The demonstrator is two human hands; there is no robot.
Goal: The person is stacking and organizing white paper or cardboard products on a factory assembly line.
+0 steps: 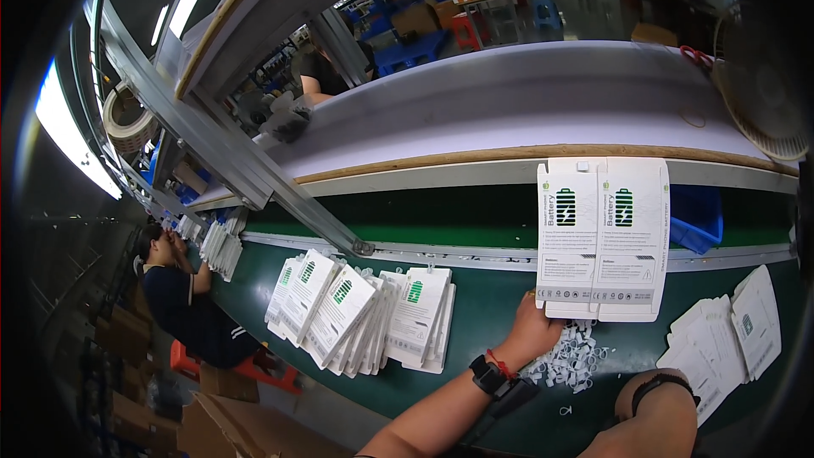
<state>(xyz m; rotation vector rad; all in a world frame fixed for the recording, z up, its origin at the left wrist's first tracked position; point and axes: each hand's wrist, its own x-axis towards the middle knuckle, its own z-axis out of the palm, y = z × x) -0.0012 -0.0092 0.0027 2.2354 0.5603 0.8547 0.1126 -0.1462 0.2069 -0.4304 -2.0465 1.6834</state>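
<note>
My left hand (534,331), with a dark watch and a red cord at the wrist, grips the lower left corner of a flat white battery box (603,242). The box stands upright, its green battery pictures toward me. Just below it lies a heap of small white plastic clips (570,358) on the green tabletop. My right hand (651,388) is low at the right, beside the heap and near a stack of flat white boxes (721,343). A dark band circles that wrist, and its fingers are hidden.
Rows of white battery boxes (352,314) with clips on top lie to the left. A white shelf (509,119) with a wooden edge runs above the bench. Behind the held box is a blue bin (699,225). Another person (191,288) sits at far left.
</note>
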